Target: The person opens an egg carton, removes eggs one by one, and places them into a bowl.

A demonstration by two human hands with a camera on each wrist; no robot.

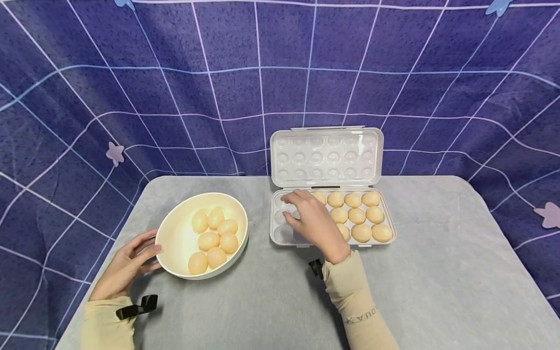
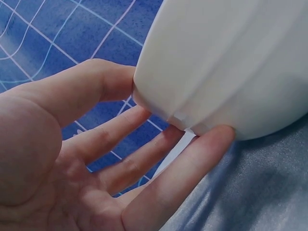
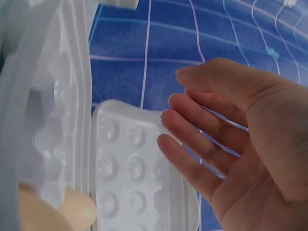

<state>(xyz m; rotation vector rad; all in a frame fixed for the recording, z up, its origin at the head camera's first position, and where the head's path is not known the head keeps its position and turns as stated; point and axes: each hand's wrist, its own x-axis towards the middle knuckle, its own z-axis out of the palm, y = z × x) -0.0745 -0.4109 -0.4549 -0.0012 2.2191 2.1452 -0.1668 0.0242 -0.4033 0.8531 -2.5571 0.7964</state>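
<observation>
A cream bowl (image 1: pixel 175 228) with several eggs (image 1: pixel 208 241) in it stands on the left of the table. My left hand (image 1: pixel 127 265) holds the bowl at its left side, thumb at the rim and fingers spread against the outer wall (image 2: pixel 216 62). Over the left end of a white egg carton (image 1: pixel 280 239) hovers my right hand (image 1: pixel 312 221), its fingers loosely bent and nothing between them. Eggs (image 1: pixel 356 215) fill the carton's right part. Bare cups show at its left end, partly covered by that hand. In the right wrist view, the fingers (image 3: pixel 207 139) are apart from the carton.
The carton's clear lid (image 1: pixel 327 158) stands raised at the back, near the blue grid-patterned curtain (image 1: pixel 227 92). Grey cloth covers the table (image 1: pixel 446 272). Black wrist mounts (image 1: pixel 139 307) sit on both sleeves.
</observation>
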